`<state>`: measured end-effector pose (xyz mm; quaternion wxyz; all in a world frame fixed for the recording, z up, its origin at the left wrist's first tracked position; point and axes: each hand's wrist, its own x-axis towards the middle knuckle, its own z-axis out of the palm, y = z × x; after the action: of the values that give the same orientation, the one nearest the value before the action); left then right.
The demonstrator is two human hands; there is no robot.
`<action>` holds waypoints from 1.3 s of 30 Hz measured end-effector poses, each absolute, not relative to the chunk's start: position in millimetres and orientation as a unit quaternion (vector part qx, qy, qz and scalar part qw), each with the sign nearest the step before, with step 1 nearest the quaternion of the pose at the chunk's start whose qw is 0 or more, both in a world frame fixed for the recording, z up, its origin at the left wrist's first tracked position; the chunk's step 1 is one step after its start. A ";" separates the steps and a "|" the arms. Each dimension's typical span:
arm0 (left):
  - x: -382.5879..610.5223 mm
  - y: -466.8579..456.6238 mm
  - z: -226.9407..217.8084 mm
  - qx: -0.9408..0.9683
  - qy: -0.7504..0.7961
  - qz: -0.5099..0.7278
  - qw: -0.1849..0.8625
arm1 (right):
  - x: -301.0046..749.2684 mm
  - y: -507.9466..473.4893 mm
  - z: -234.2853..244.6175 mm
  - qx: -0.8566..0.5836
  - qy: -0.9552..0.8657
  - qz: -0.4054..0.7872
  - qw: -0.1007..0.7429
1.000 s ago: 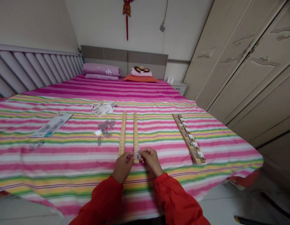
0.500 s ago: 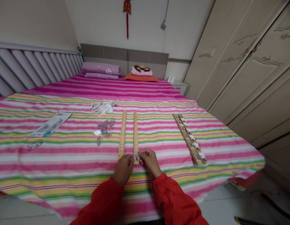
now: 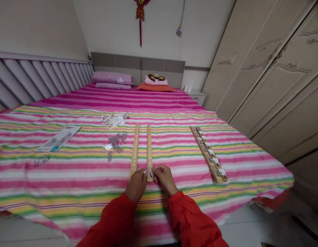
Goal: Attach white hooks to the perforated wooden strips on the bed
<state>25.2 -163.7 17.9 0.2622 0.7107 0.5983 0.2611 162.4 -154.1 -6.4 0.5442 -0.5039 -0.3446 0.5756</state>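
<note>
Striped bed [image 3: 84, 192]: left hand [image 3: 137, 182], right hand [image 3: 164, 177] pinching clear hook patch [image 3: 150, 173] over wooden strip [image 3: 149, 147]; likely positioning step; next move needs straight alignment.

Two strips [image 3: 149, 147] on bedspread [image 3: 97, 192], packet [image 3: 58, 139] left, loaded strips [image 3: 206, 157] right, headboard [image 3: 164, 68] behind

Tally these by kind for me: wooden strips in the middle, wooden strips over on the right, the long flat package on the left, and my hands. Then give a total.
Middle wooden strips: 2
Right-side wooden strips: 2
Long flat package: 1
Hands: 2 (left hand, right hand)
Total: 7
</note>
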 end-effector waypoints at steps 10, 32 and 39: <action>25.7 -156.5 15.9 0.750 0.553 0.239 0.274 | 160.5 -168.8 -8.8 -0.515 -0.351 0.581 0.523; 41.8 -139.9 21.9 0.462 0.595 0.321 0.574 | 150.9 -186.1 -9.7 -0.518 -0.301 0.623 0.503; 51.9 -132.0 15.2 0.455 0.598 0.306 0.585 | 155.1 -188.5 -4.0 -0.494 -0.288 0.626 0.530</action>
<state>51.9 -132.0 15.2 0.5849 0.4549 0.5977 0.3062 155.1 -188.5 -4.0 0.5296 -0.4940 -0.2881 0.6265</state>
